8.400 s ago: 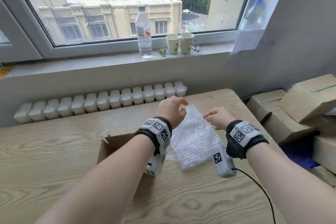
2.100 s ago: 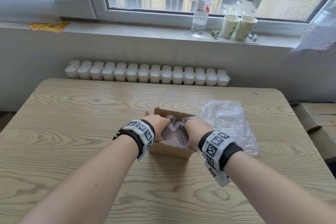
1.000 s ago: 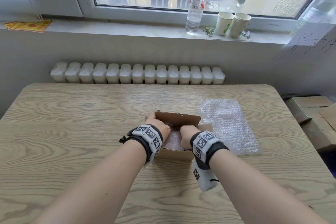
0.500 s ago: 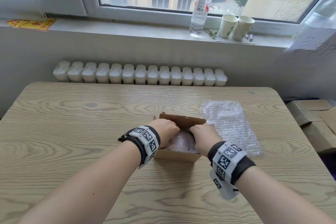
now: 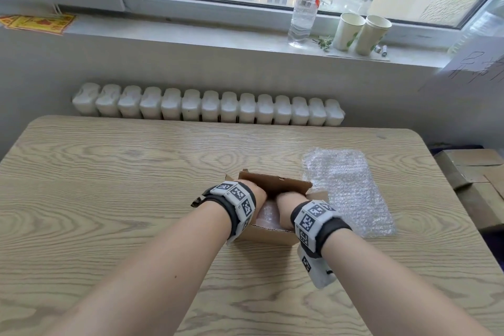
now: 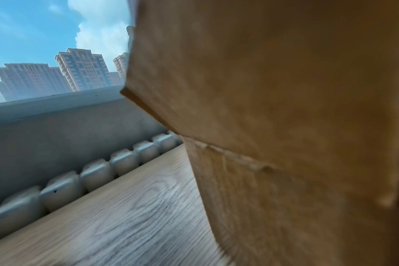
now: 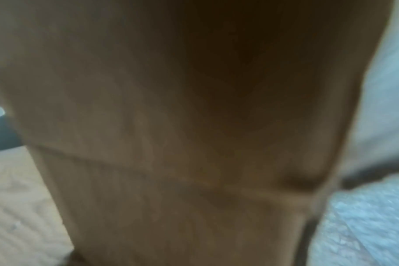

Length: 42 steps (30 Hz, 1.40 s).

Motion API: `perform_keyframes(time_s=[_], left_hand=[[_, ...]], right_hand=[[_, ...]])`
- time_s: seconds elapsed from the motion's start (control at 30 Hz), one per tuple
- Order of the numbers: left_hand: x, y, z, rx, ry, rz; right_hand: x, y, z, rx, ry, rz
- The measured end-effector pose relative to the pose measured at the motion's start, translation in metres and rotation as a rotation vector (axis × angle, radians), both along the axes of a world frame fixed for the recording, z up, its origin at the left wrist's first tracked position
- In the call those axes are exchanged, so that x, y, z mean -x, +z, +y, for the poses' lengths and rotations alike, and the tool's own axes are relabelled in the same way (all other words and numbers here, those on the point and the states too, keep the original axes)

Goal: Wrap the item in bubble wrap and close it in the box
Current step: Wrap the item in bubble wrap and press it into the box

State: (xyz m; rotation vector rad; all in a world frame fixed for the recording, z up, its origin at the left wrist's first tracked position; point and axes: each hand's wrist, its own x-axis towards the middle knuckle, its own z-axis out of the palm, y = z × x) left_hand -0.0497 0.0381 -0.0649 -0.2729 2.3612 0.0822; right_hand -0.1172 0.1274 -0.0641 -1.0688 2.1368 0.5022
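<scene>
A small brown cardboard box (image 5: 268,234) stands mid-table with the bubble-wrapped item (image 5: 268,215) lying inside it. Its lid flap (image 5: 278,184), hinged at the far side, leans toward me over the opening. My left hand (image 5: 257,194) and right hand (image 5: 285,200) sit side by side at the flap's lower edge and hold it; their fingertips are hidden by the cardboard. Both wrist views are filled by blurred box cardboard (image 6: 285,126) (image 7: 171,144), with no fingers showing.
A spare bubble wrap sheet (image 5: 351,191) (image 7: 365,225) lies flat just right of the box. The wooden table (image 5: 109,185) ends at a white radiator (image 5: 207,106). A water bottle (image 5: 306,0) and paper cups (image 5: 350,31) stand on the sill. Stacked cartons (image 5: 474,172) sit off the table's right.
Both hands left the wrapped item inside the box and went to the lid flap. The flap has tipped from upright toward me over the opening.
</scene>
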Motion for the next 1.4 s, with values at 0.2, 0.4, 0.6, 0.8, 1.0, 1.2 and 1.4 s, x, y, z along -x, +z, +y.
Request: perform_keyframes(time_s=[0.2,0.4,0.6,0.8,1.0,1.2,1.4], left_hand=[[-0.005,0.002,0.002,-0.066,0.015,0.035],[-0.014,0.028,-0.008,-0.080,0.102,0.333],[-0.017,0.025,-0.002,-0.037,0.065,0.298],[-0.014,0.020,-0.002,-0.027,-0.006,0.244],[-0.018,0.023,0.008,0.072,-0.116,0.241],[-0.011,0.014,0.015,0.159,-0.214,0.153],[-0.003,0.009,0.018,0.175,-0.276,0.163]], right_hand=[[0.001,0.000,0.008,0.079,0.077,-0.007],[0.017,0.024,0.031,0.424,-0.070,-0.063],[-0.005,0.013,0.031,0.403,0.061,-0.036],[-0.008,0.007,0.025,0.375,0.175,0.050],[-0.009,0.006,0.022,0.378,0.236,0.126],[0.003,0.023,0.020,0.229,0.220,0.008],[-0.004,0.021,0.027,0.149,0.379,0.202]])
